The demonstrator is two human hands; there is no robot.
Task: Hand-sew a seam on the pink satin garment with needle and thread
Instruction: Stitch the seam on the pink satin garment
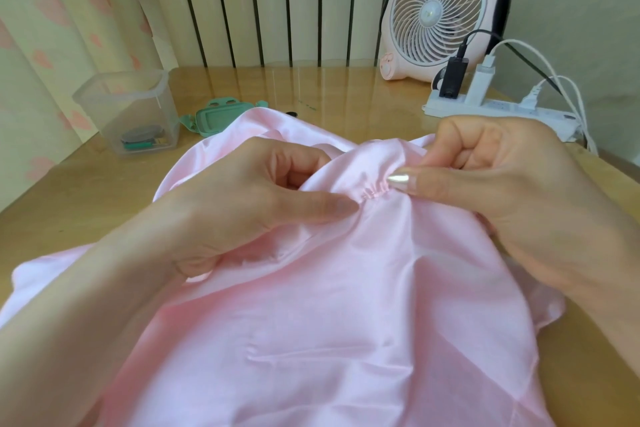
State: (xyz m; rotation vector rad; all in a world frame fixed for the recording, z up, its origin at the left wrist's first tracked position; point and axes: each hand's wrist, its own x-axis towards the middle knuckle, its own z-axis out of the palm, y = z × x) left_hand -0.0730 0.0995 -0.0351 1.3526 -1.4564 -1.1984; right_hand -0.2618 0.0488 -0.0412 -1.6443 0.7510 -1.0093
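The pink satin garment point(329, 305) lies spread over the wooden table point(69, 204) and my lap. A short gathered, puckered seam point(375, 192) runs along a raised fold in the middle. My left hand point(242, 204) pinches the fold at the seam's left end, thumb on top and fingers curled under the cloth. My right hand point(502, 191) pinches the fold at the seam's right end, its thumb with a shiny nail pressed on the gathers. No needle or thread is visible; they may be hidden in the fingers.
A clear plastic box point(131, 111) with small sewing items stands at the back left, with a green lid point(221, 118) beside it. A pink desk fan point(440, 10) and a white power strip point(491, 107) with plugs and cables sit at the back right.
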